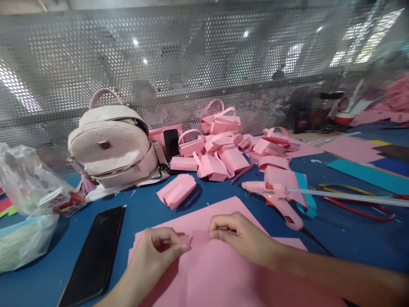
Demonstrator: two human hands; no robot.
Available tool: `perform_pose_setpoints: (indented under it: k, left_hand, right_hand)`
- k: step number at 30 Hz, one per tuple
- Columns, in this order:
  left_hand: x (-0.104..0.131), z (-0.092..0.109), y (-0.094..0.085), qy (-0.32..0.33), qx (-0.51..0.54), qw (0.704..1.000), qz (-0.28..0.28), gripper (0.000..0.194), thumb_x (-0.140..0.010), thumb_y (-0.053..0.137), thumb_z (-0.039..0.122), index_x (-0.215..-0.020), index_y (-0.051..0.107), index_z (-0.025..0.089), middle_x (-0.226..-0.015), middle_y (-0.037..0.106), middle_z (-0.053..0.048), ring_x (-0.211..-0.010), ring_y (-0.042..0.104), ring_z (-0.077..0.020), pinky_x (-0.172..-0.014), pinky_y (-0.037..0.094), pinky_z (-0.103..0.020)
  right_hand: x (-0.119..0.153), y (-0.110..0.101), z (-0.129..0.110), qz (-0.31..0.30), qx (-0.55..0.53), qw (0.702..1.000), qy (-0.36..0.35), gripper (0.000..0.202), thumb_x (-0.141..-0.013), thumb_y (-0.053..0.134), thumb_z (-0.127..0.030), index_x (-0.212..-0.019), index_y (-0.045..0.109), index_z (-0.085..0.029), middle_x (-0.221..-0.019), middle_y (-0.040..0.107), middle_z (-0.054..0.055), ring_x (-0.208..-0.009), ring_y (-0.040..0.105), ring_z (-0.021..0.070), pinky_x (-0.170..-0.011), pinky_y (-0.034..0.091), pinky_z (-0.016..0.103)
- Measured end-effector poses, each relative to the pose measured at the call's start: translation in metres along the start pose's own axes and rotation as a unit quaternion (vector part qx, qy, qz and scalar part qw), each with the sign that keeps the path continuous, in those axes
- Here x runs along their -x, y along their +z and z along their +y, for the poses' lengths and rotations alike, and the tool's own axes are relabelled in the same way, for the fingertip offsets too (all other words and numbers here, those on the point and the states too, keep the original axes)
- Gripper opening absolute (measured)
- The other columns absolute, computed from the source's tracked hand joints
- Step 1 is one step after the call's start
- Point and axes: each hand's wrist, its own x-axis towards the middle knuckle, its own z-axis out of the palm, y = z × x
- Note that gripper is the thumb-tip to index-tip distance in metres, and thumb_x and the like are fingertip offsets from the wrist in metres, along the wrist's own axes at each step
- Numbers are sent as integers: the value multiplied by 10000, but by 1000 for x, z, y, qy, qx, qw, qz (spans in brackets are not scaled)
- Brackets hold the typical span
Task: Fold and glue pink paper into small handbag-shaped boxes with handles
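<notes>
A sheet of pink paper is held up in front of me, above several more pink sheets lying on the blue table. My left hand pinches the paper near its upper left corner, thumb and index finger together. Further right, my right hand grips the top edge with closed fingers. Just beyond the sheets lies a small folded pink paper box. To the right of it rests a pink glue gun with a long clear glue stick in its back and a small light glowing on its body.
Behind are a pile of pink paper baskets and a white backpack against a perforated metal screen. A black phone and plastic bags lie left. Scissors and blue paper strips are right.
</notes>
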Motion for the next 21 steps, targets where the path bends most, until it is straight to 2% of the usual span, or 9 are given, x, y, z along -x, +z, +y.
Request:
perform_pose_setpoints:
  k: [3,6,8,10,12,14,17,21]
  left_hand:
    - [-1,3,-2,-4,-3,1000,-22,266,-717,718,372,-595,605,164,-564,521,31,-569,424,-117,-585,329,-242]
    - [-1,9,-5,-3,-23,999,-38,235,-732,715,347,-623,619,162,-580,549,28,-579,444,-119,-592,333,-244]
    - [-2,10,-8,2,-38,999,-33,260,-743,704,358,-605,602,163,-577,539,27,-577,438,-120,-586,324,-246]
    - [-3,10,-11,7,-43,999,-22,286,-758,690,376,-598,577,168,-557,509,36,-561,421,-116,-574,314,-245]
    - [-5,7,-14,17,-44,999,-18,298,-777,672,393,-608,559,175,-542,488,45,-547,412,-115,-565,311,-242]
    - [-6,3,-17,29,-62,998,-14,302,-797,656,398,-619,549,179,-553,508,38,-557,436,-122,-570,327,-238]
    - [-8,-2,-18,42,-134,990,12,287,-839,624,390,-652,557,182,-598,549,25,-597,482,-138,-592,355,-236]
    - [-7,-5,-17,43,-208,977,25,275,-880,578,385,-684,547,195,-637,566,26,-624,508,-149,-612,368,-237]
  right_hand:
    - [0,-2,-2,7,29,1000,-5,267,-932,560,-297,-708,624,-165,-677,542,-31,-638,435,113,-568,312,228]
    - [2,-5,-4,23,76,997,-20,262,-961,528,-304,-773,658,-178,-733,627,-11,-666,519,131,-606,373,237]
    - [4,-5,-4,48,123,990,-54,236,-980,487,-293,-905,687,-192,-864,700,24,-769,606,169,-700,447,267]
    - [7,-4,-1,69,185,972,-125,269,-975,468,-268,-1144,664,-192,-1113,710,89,-1003,635,231,-880,481,342]
    - [10,-2,3,55,252,944,-208,463,-967,491,-268,-1419,504,-172,-1402,582,140,-1296,507,279,-1090,390,429]
    - [14,1,7,-12,298,919,-259,661,-981,531,-345,-1568,286,-169,-1582,389,133,-1467,313,275,-1215,233,451]
    - [20,4,10,-111,311,911,-247,836,-969,554,-505,-1605,130,-167,-1651,205,112,-1526,167,262,-1257,118,435]
    - [22,3,15,-131,281,922,-230,850,-956,584,-457,-1599,103,-181,-1644,168,107,-1519,158,282,-1254,103,466]
